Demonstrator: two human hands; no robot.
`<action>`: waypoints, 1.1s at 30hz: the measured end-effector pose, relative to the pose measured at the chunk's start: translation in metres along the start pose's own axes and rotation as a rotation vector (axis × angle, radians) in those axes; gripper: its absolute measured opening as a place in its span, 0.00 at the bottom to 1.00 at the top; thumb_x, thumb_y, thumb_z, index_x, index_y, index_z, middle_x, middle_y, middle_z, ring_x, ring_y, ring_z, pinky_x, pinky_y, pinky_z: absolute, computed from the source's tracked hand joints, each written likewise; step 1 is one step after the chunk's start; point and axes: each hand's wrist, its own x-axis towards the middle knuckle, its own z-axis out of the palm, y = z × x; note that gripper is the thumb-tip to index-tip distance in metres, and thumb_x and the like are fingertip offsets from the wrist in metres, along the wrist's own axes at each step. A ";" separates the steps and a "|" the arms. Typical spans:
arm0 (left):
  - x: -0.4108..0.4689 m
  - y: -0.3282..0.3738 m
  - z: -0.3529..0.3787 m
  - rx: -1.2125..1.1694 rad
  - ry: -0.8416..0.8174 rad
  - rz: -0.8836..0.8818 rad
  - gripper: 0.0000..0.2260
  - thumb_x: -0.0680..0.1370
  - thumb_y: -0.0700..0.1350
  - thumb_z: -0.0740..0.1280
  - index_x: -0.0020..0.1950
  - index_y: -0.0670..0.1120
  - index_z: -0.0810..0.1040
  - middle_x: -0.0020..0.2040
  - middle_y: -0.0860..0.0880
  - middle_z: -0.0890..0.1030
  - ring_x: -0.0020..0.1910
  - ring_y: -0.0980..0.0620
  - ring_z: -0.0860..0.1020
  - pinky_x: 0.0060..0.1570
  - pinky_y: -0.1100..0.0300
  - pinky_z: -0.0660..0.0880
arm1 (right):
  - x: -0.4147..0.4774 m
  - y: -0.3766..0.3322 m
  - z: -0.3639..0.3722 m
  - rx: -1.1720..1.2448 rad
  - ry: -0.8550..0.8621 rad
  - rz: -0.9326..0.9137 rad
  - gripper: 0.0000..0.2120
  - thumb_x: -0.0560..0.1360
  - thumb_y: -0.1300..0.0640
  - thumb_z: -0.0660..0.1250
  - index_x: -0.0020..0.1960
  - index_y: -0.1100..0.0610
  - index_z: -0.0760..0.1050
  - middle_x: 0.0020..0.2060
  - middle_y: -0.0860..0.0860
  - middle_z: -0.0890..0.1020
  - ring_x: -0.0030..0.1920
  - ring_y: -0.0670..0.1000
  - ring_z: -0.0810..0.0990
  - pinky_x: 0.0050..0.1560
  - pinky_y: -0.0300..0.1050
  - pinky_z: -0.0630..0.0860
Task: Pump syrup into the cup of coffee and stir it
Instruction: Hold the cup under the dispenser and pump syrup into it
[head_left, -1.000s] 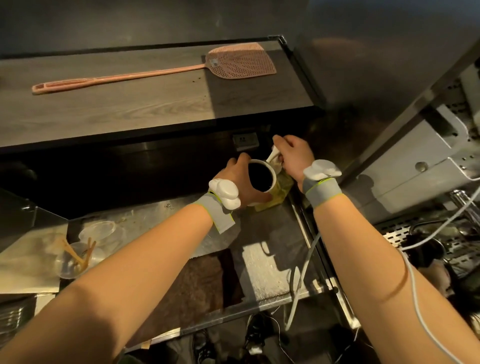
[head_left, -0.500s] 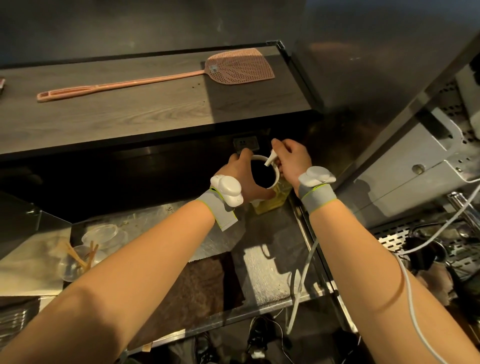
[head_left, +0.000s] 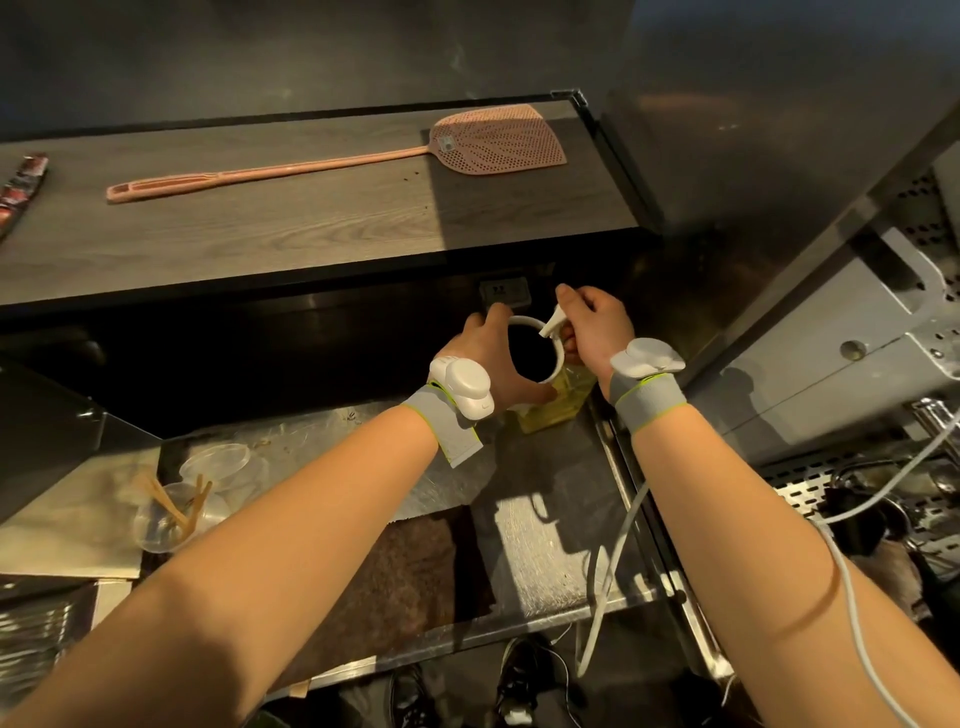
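Steel counter: left hand grips coffee cup under spout; right hand clasps pump (press slowly, cup steady).

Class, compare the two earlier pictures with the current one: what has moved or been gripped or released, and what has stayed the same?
The right hand has risen on the white pump nozzle, now over the cup rim. The left hand still grips the cup against the yellow syrup bottle. Nothing was released. The fly swatter lies unmoved.
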 end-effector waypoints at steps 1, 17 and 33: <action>-0.001 -0.001 0.000 0.008 -0.002 -0.005 0.45 0.54 0.64 0.77 0.66 0.52 0.65 0.58 0.48 0.74 0.48 0.45 0.78 0.44 0.52 0.79 | 0.000 -0.002 -0.001 0.005 -0.014 0.011 0.19 0.79 0.44 0.62 0.46 0.60 0.78 0.28 0.50 0.76 0.25 0.47 0.73 0.26 0.41 0.71; -0.026 -0.060 -0.019 -0.099 0.002 -0.092 0.44 0.57 0.65 0.78 0.65 0.48 0.67 0.60 0.45 0.75 0.52 0.45 0.79 0.48 0.48 0.79 | -0.064 0.005 0.027 -0.261 0.008 0.001 0.11 0.79 0.47 0.62 0.42 0.53 0.73 0.38 0.54 0.78 0.41 0.57 0.77 0.40 0.50 0.72; -0.078 -0.183 0.037 -0.167 0.055 -0.242 0.44 0.52 0.65 0.75 0.64 0.53 0.65 0.60 0.46 0.72 0.56 0.42 0.76 0.53 0.53 0.75 | -0.101 0.072 0.071 -0.054 -0.065 0.155 0.04 0.78 0.54 0.67 0.50 0.54 0.76 0.43 0.54 0.78 0.43 0.54 0.75 0.41 0.44 0.67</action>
